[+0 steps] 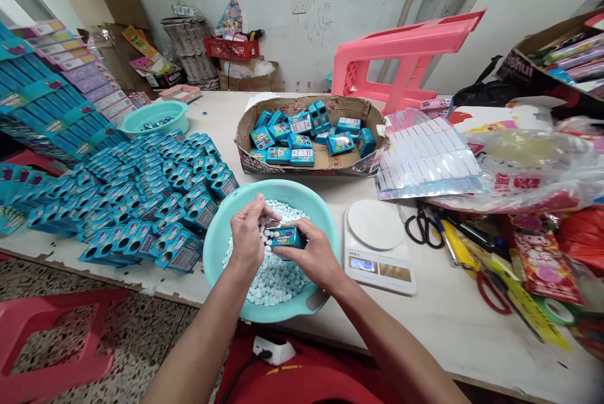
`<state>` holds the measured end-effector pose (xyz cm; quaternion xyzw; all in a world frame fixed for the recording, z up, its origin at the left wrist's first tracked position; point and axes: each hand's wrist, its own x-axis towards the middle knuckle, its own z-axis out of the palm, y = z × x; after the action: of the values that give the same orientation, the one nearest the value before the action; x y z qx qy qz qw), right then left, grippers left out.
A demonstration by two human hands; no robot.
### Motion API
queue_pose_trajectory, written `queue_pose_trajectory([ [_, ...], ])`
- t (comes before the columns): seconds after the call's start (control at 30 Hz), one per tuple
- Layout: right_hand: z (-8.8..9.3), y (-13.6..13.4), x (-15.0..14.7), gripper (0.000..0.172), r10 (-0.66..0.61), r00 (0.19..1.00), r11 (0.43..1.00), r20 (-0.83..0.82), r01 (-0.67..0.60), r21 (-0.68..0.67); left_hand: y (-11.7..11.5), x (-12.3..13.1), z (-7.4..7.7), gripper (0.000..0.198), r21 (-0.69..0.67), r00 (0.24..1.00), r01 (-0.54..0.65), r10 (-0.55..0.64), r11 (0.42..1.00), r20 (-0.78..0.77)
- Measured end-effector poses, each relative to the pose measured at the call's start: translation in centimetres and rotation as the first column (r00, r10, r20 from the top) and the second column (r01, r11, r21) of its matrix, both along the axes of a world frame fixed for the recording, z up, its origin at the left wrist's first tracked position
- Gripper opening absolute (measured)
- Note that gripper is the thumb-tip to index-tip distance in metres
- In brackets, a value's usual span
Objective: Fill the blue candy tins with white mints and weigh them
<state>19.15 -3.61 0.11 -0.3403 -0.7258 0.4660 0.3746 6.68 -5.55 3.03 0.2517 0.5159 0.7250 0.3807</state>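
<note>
A teal plastic basin (pixel 221 234) at the table's near edge holds a heap of small pale-blue round candies (pixel 276 278). Over the candies my right hand (pixel 314 256) is closed on a small teal box (pixel 284 238), held flat. My left hand (pixel 248 234) is at the box's left end, fingers pinched together over several candies. To the left, rows of open teal boxes (pixel 155 202) lie on the table.
A white digital scale (pixel 377 243) stands right of the basin. A cardboard tray (pixel 245 140) behind holds closed teal boxes. Scissors (pixel 422 228), sticker sheets (pixel 425 158), plastic bags and packets crowd the right. A second teal bowl (pixel 160 117) sits back left; pink stools (pixel 406 51) stand behind.
</note>
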Motion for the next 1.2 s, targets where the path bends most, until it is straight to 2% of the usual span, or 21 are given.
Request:
queue_pose_trajectory([
  [0.1, -0.1, -0.1, -0.1, 0.033, -0.021, 1.000, 1.000, -0.009, 0.021, -0.002, 0.1, -0.1, -0.1, 0.030, -0.004, 1.000, 0.027, -0.027, 1.000, -0.003],
  [0.23, 0.2, 0.1, -0.1, 0.035, 0.013, 0.999, 1.000, -0.031, -0.014, -0.006, 0.3, -0.3, 0.5, 0.029, 0.020, 0.999, 0.023, -0.022, 1.000, -0.046],
  [0.37, 0.5, 0.4, 0.3, 0.032, -0.069, 0.996, 0.997, -0.052, 0.067, -0.037, 0.3, -0.3, 1.0, 0.027, 0.042, 0.992, 0.070, -0.065, 0.997, -0.110],
  [0.5, 0.3, 0.5, 0.3, 0.032, -0.025, 0.996, 0.998, -0.080, 0.020, -0.065, 0.3, 0.0, 0.7, 0.032, 0.067, 0.998, 0.041, -0.037, 0.997, -0.054],
  [0.67, -0.3, 0.7, 0.2, 0.036, -0.043, 0.990, 0.987, -0.133, 0.022, -0.157, 0.1, 0.5, 0.8, 0.033, 0.104, 0.994, 0.108, -0.105, 0.989, -0.035],
  [0.77, -0.5, 0.9, 1.0, 0.037, -0.028, 0.980, 0.962, -0.195, -0.027, -0.272, 0.1, 0.0, 1.2, 0.031, 0.103, 0.995, 0.091, -0.085, 0.991, -0.059],
  [0.83, -0.6, 1.1, 2.0, 0.039, -0.051, 0.961, 0.924, -0.273, -0.059, -0.377, 0.0, -0.9, 1.1, 0.032, 0.058, 0.989, 0.066, -0.057, 0.996, -0.136],
  [0.87, -0.7, 1.2, 2.6, 0.040, -0.076, 0.950, 0.907, -0.303, -0.060, -0.418, -0.2, -1.5, 0.7, 0.032, -0.002, 0.971, 0.079, -0.077, 0.997, -0.228],
  [0.9, -0.7, 1.2, 3.1, 0.041, -0.101, 0.943, 0.896, -0.317, -0.053, -0.441, -0.5, -2.0, 0.2, 0.032, -0.096, 0.923, 0.116, -0.143, 0.989, -0.357],
  [0.93, -0.7, 1.3, 3.5, 0.041, -0.119, 0.941, 0.894, -0.317, -0.037, -0.447, -0.9, -2.4, -0.5, 0.031, -0.223, 0.828, 0.168, -0.261, 0.960, -0.496],
  [0.97, -0.8, 1.3, 3.8, 0.040, -0.129, 0.943, 0.898, -0.307, -0.020, -0.439, -1.4, -2.6, -1.3, 0.029, -0.375, 0.676, 0.217, -0.416, 0.901, -0.609],
  [1.03, -1.0, 1.4, 4.0, 0.040, -0.127, 0.949, 0.912, -0.289, -0.003, -0.411, -2.7, -2.3, -3.1, 0.028, -0.638, 0.281, 0.225, -0.676, 0.736, -0.681],
  [1.07, -1.1, 1.4, 4.0, 0.040, -0.125, 0.950, 0.917, -0.287, 0.001, -0.399, -3.3, -2.0, -3.9, 0.029, -0.720, 0.105, 0.199, -0.745, 0.665, -0.659],
  [1.1, -1.1, 1.4, 3.9, 0.041, -0.128, 0.950, 0.921, -0.285, 0.007, -0.390, -3.9, -1.5, -4.6, 0.030, -0.772, -0.027, 0.171, -0.781, 0.612, -0.625],
  [1.13, -1.2, 1.4, 3.8, 0.041, -0.131, 0.951, 0.924, -0.281, 0.015, -0.381, -4.4, -1.1, -5.2, 0.032, -0.805, -0.115, 0.149, -0.798, 0.575, -0.591],
  [1.17, -1.3, 1.4, 3.7, 0.041, -0.133, 0.954, 0.928, -0.270, 0.024, -0.372, -4.7, -0.8, -5.6, 0.032, -0.826, -0.159, 0.134, -0.811, 0.548, -0.564],
  [1.2, -1.3, 1.4, 3.6, 0.041, -0.132, 0.958, 0.931, -0.255, 0.031, -0.363, -4.9, -0.7, -5.8, 0.032, -0.842, -0.163, 0.124, -0.826, 0.525, -0.539],
])
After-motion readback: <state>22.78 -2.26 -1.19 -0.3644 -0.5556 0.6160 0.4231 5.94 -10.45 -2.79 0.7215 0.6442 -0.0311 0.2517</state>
